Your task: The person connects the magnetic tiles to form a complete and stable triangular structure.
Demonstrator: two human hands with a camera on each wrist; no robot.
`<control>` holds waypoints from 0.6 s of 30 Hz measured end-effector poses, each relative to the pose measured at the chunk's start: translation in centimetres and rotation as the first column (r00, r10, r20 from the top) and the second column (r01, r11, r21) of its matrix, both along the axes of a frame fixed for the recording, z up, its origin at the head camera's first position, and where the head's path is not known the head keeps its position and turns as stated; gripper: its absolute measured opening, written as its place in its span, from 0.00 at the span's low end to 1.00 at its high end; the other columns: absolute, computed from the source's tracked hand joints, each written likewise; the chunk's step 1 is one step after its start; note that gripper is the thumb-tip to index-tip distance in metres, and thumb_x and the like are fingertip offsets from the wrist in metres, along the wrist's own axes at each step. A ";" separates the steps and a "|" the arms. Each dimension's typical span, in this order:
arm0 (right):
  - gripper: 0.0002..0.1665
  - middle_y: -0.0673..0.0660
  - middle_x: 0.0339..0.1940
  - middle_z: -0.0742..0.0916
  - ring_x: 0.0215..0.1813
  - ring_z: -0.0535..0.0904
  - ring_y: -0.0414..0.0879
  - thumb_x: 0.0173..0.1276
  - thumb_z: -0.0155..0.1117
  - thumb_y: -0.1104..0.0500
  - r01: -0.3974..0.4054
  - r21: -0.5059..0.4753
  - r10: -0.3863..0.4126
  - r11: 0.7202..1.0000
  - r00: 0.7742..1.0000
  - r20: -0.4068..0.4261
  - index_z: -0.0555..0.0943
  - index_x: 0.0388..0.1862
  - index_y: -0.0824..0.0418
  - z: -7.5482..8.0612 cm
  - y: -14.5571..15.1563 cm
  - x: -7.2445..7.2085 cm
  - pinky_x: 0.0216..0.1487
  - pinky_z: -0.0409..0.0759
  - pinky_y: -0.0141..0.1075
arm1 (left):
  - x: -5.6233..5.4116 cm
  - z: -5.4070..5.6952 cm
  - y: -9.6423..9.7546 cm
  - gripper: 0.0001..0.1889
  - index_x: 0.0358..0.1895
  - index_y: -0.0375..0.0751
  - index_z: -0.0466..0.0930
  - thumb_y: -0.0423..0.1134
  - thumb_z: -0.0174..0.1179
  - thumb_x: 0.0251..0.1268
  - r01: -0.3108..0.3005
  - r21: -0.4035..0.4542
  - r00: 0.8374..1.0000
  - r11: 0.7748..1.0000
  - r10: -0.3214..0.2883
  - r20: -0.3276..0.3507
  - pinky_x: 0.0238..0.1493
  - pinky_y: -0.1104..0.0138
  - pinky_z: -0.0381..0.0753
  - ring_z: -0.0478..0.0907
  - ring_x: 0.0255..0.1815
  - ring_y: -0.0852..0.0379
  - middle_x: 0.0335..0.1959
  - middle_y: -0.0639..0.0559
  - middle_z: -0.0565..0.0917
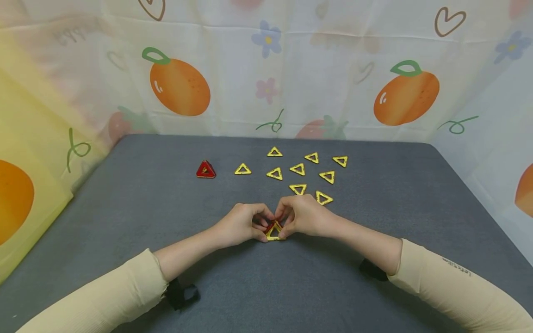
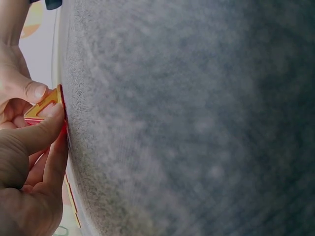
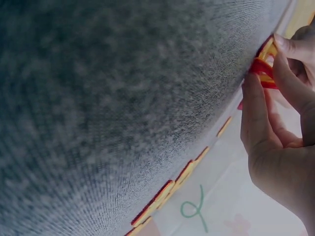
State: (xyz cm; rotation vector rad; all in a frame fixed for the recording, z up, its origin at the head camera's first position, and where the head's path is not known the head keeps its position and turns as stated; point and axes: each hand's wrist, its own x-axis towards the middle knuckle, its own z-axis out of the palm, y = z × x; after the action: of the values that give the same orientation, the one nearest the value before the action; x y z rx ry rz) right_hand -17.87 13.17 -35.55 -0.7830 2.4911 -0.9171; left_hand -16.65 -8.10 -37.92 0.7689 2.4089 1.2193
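At the middle of the grey desk (image 1: 275,286), the left hand (image 1: 239,225) and right hand (image 1: 310,215) together pinch a yellow-and-red triangular piece (image 1: 275,238) between thumbs and fingers. Farther off lie nine yellow triangular frames (image 1: 304,169), with a red triangular piece (image 1: 206,171) to their left.

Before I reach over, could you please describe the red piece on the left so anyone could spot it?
On the grey table, look beyond the left hand, toward the patterned backdrop. The red triangular piece sits left of the scattered yellow triangles, and its mostly red colour sets it apart from them.
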 end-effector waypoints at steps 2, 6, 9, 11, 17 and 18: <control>0.21 0.52 0.36 0.90 0.30 0.86 0.35 0.49 0.81 0.59 -0.002 -0.002 0.002 1.000 1.000 -0.003 0.82 0.41 0.56 0.0 0.0 0.0 0.34 0.82 0.29 | 0.0 0.0 0.0 0.20 0.47 0.36 0.81 0.28 0.74 0.48 0.006 0.002 1.000 1.000 -0.006 -0.004 0.40 0.75 0.85 0.86 0.43 0.56 0.42 0.43 0.87; 0.21 0.52 0.36 0.90 0.30 0.86 0.35 0.50 0.81 0.59 -0.006 -0.006 0.006 1.000 1.000 -0.004 0.82 0.42 0.57 -0.1 0.0 0.0 0.33 0.82 0.29 | 0.0 0.0 -0.1 0.20 0.47 0.36 0.81 0.28 0.74 0.48 0.017 -0.003 1.000 1.000 -0.017 -0.020 0.41 0.75 0.85 0.86 0.44 0.56 0.43 0.43 0.86; 0.21 0.52 0.36 0.90 0.30 0.86 0.35 0.50 0.81 0.59 -0.010 -0.009 0.010 1.000 1.000 -0.007 0.82 0.42 0.57 0.0 0.0 0.1 0.33 0.82 0.29 | 0.0 0.0 -0.1 0.20 0.47 0.36 0.81 0.28 0.74 0.48 0.022 -0.004 0.999 1.000 -0.023 -0.026 0.41 0.75 0.85 0.86 0.45 0.56 0.44 0.43 0.86; 0.21 0.52 0.37 0.90 0.30 0.86 0.35 0.50 0.81 0.59 -0.013 -0.009 0.013 1.000 1.000 -0.008 0.82 0.42 0.57 0.0 0.1 0.1 0.34 0.82 0.29 | 0.0 0.0 -0.1 0.20 0.48 0.36 0.81 0.28 0.74 0.48 0.024 -0.001 0.999 1.000 -0.024 -0.025 0.41 0.75 0.85 0.86 0.45 0.55 0.44 0.43 0.86; 0.21 0.52 0.36 0.90 0.31 0.86 0.34 0.50 0.81 0.60 -0.016 -0.006 0.016 1.000 1.000 -0.002 0.81 0.42 0.57 0.0 0.1 0.1 0.34 0.82 0.28 | -0.1 -0.1 -0.1 0.21 0.47 0.37 0.81 0.28 0.75 0.47 0.017 0.013 1.000 1.000 -0.017 -0.018 0.41 0.75 0.85 0.85 0.46 0.55 0.44 0.43 0.85; 0.21 0.53 0.36 0.90 0.31 0.86 0.35 0.50 0.81 0.61 -0.015 -0.006 0.015 1.000 1.000 0.000 0.81 0.42 0.57 0.0 0.1 0.1 0.34 0.82 0.29 | -0.1 -0.2 -0.1 0.21 0.47 0.37 0.81 0.28 0.75 0.47 0.014 0.013 1.000 1.000 -0.014 -0.020 0.41 0.75 0.85 0.85 0.45 0.56 0.44 0.44 0.85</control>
State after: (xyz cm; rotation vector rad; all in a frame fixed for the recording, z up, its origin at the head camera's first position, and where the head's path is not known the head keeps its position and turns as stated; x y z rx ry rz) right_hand -17.78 13.31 -35.51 -0.8032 2.4800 -0.9201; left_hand -16.77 -8.25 -38.09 0.8043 2.4097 1.2287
